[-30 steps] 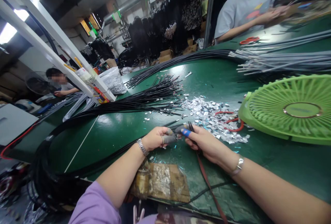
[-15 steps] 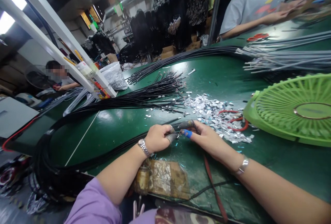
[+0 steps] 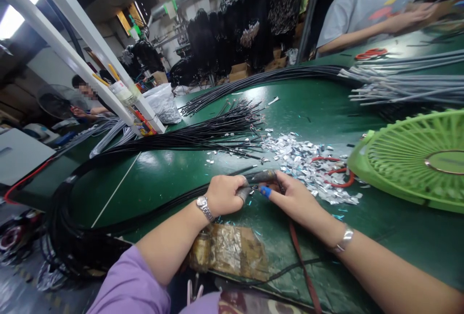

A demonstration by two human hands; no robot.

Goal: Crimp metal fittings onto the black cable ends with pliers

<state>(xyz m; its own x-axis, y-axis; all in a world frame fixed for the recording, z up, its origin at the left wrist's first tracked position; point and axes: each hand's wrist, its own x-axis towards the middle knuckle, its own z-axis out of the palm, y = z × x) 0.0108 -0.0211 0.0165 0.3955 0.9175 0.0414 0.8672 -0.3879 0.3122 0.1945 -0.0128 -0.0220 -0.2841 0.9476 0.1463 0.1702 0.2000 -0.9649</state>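
Observation:
My left hand (image 3: 225,196), with a watch on the wrist, is closed around black cable (image 3: 181,203) near its end. Grey covers wrap its thumb and fingertip. Close by on the right, my right hand (image 3: 293,197) has its fingers bent at the cable's end, where thin, light wire strands (image 3: 253,189) show. Blue tape circles its thumb, and a dark grey cover sits on its forefinger. The exact grip of the right fingers is partly hidden. Beyond both hands lies a bundle of black cables (image 3: 203,132) with stripped, frayed ends.
Silvery foil scraps (image 3: 295,152) surround red-handled pliers or cutters (image 3: 340,178). A green fan (image 3: 409,159) stands at right. Grey cables (image 3: 409,84) lie behind it. Taped cardboard (image 3: 235,251) lies at the near edge. Co-workers sit across the table and far left.
The view has shifted slightly, so most things sit a little further right. My hands stay at the cable end, with a slightly wider gap between the thumbs.

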